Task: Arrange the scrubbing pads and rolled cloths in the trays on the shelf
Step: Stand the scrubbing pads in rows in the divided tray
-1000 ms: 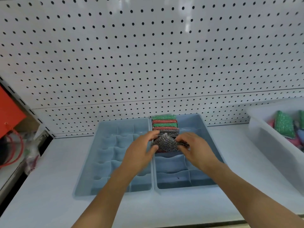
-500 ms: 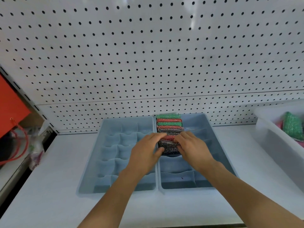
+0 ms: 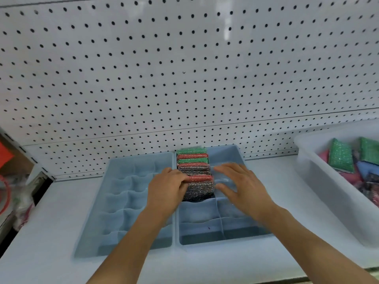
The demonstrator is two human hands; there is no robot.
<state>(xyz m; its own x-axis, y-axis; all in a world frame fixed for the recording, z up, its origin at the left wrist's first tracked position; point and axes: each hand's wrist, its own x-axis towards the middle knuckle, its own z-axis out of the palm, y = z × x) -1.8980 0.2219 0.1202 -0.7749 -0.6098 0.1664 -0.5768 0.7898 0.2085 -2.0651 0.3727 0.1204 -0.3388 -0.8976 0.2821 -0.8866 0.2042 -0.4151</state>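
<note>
Two blue divided trays sit side by side on the white shelf: the left tray [image 3: 123,203] and the right tray [image 3: 229,226]. A row of scrubbing pads [image 3: 193,167] in green, red and dark silver stands on edge in the right tray's back left column. My left hand [image 3: 166,189] rests against the left end of the nearest pads, fingertips touching a red pad. My right hand [image 3: 240,185] hovers just right of the row with fingers spread and holds nothing. I see no rolled cloths.
A white bin [image 3: 328,193] at the right holds several loose pads in green, pink and blue. A pegboard wall [image 3: 184,68] rises behind the trays. Red items and clutter [image 3: 12,189] lie past the shelf's left end.
The dark silver pad that both hands held now stands in the row. My right hand has let go and moved right, fingers spread. The camera shifted slightly.
</note>
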